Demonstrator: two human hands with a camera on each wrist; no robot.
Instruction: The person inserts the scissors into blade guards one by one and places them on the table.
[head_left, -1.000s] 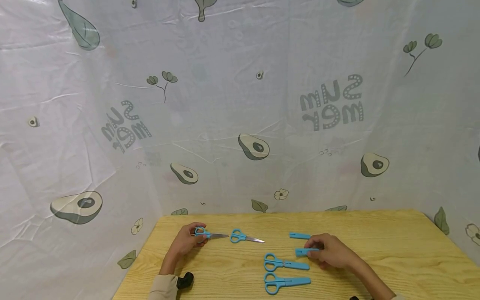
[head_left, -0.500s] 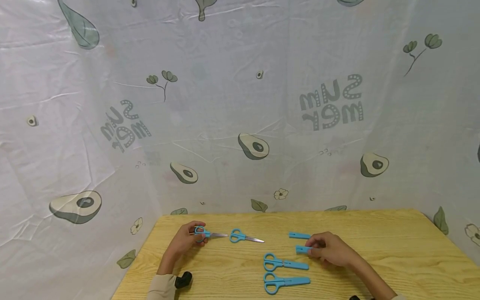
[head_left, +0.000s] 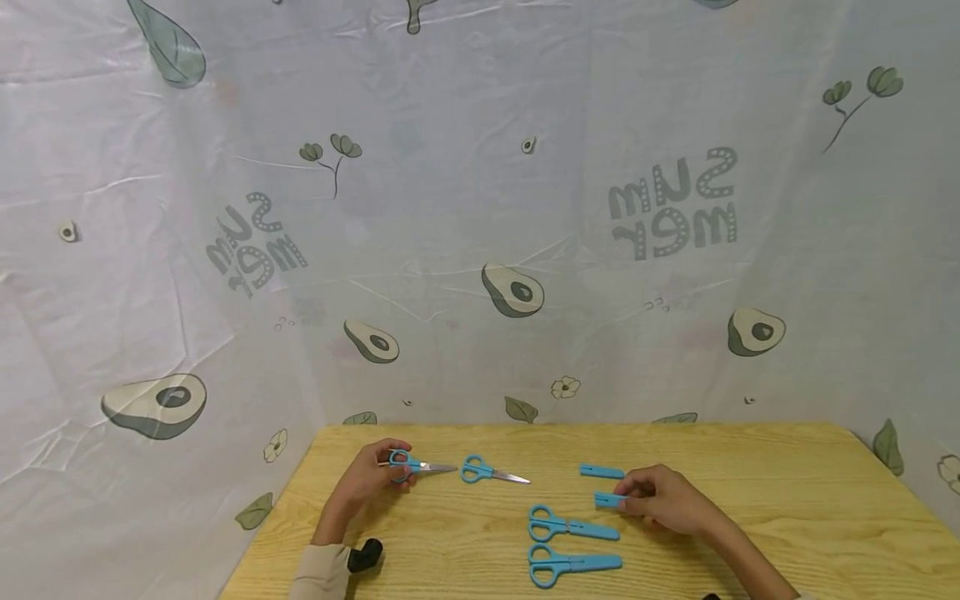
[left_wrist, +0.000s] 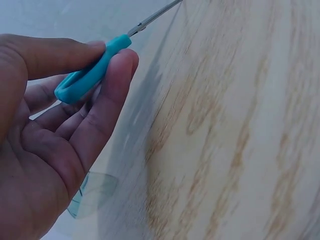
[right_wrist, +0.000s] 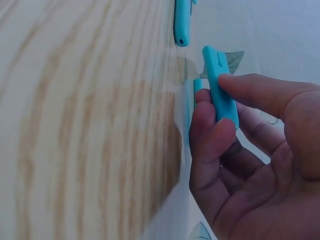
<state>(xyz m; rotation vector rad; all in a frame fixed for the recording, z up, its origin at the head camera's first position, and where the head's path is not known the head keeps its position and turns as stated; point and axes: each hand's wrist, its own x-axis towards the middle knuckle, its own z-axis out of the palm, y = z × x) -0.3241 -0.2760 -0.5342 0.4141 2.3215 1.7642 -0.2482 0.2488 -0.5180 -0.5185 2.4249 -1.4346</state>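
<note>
One capped pair of scissors (head_left: 576,564) lies nearest on the table (head_left: 450,550), a second capped pair (head_left: 576,528) just behind. Beyond, the right hand (head_left: 663,500) pinches a blue cap (right_wrist: 225,104). The left hand (head_left: 371,475) grips bare-bladed scissors (head_left: 424,467) by the handle; tip contact cannot be judged. Between the hands lie other uncapped scissors (head_left: 480,472) and a loose cap (head_left: 602,472). A printed sheet (head_left: 450,242) hangs behind.

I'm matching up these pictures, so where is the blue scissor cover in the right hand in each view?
Head: the cover is low, right of centre, in the right hand.
Left wrist: not in it.
Right wrist: the cover is right of centre, upper half.
Shared landmark: the wooden table, in all three.
</note>
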